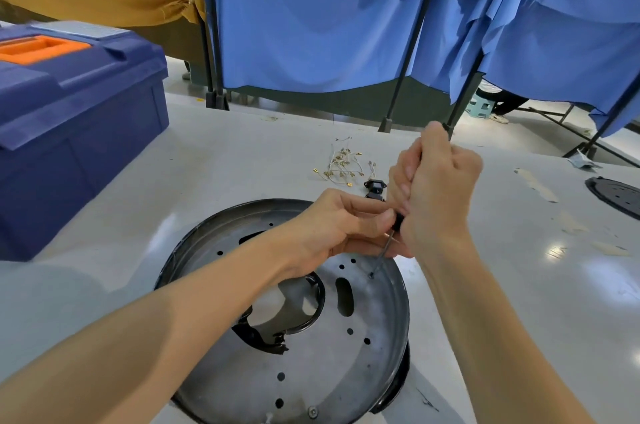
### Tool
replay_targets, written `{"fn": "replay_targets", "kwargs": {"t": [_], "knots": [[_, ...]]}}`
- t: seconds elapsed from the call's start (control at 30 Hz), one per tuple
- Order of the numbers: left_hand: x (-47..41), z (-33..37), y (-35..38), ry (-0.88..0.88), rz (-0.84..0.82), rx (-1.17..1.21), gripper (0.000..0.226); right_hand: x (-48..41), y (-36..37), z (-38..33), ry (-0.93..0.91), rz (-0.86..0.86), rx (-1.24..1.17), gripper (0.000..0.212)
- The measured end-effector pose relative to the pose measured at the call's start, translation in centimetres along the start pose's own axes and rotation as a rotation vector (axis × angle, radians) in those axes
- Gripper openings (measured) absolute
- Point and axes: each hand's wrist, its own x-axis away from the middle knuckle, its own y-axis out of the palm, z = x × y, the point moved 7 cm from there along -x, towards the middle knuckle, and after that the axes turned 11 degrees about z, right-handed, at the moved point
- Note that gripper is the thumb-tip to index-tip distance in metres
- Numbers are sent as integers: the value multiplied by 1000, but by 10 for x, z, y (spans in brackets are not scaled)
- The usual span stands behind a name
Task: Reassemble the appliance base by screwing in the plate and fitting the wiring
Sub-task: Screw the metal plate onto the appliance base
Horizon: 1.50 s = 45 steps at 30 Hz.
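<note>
On the pale grey counter [242, 153] close in front of me, the round silver metal plate [329, 354] sits inside the black round appliance base [401, 377]. My right hand [436, 181] has its grip closed fully round the handle of the black-handled screwdriver [397, 222], whose thin shaft leans down to a small screw [372, 274] near the plate's far right edge. My left hand [332, 226] pinches the black collar at the foot of the handle and steadies it.

To drive this well, I judge I should hold the shaft in line with the screw. I should press down through the right grip while turning and let the left only guide, so the tip does not skid across the metal.

Another silver screw [312, 412] is already seated at the near edge. The bundle of thin pale wires with brass terminals [341, 164] and a small black plug socket [374, 189] lie on the counter just beyond the base, not yet fitted.
</note>
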Motion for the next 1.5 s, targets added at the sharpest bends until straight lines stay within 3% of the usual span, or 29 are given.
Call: {"fn": "replay_targets", "kwargs": {"t": [0.07, 0.13, 0.23, 0.3, 0.37, 0.43, 0.63, 0.7, 0.77, 0.9, 1.0, 1.17, 1.5], "knots": [[-1, -1, 0, 19, 41, -32, 17, 9, -3, -3, -143, 139, 119, 64], [-1, 0, -1, 32, 60, -45, 23, 7, 2, -1, -143, 82, 147, 65], [0, 3, -3, 21, 52, -31, 17, -3, 25, 9, 224, -419, 61, 59], [1, 2, 0, 12, 15, -56, 15, -1, 32, 5, 354, -724, 17, 58], [3, 2, 1, 9, -15, -75, 15, 5, 36, 3, 397, -812, -72, 63], [3, 1, -2, 1, -17, -55, 19, 2, 37, 7, 333, -665, -54, 65], [3, 1, -2, 17, 22, -58, 22, 5, 5, -6, -213, 124, 217, 65], [3, 2, 0, 30, 36, -104, 26, 15, 3, -8, -302, 198, 251, 64], [4, 3, -1, 35, 39, -106, 24, 10, 7, -3, -179, 66, 158, 63], [4, 3, -1, -2, 19, -64, 19, -5, 30, 10, 324, -563, 63, 60], [4, 1, 0, -19, -19, -70, 20, 1, 39, 10, 411, -777, -27, 62], [4, -2, -5, -13, -42, -60, 23, 2, 36, 8, 229, -558, -10, 65], [-1, -6, -2, -31, -3, -45, 21, 15, -1, -12, -281, 254, 282, 58]]}}
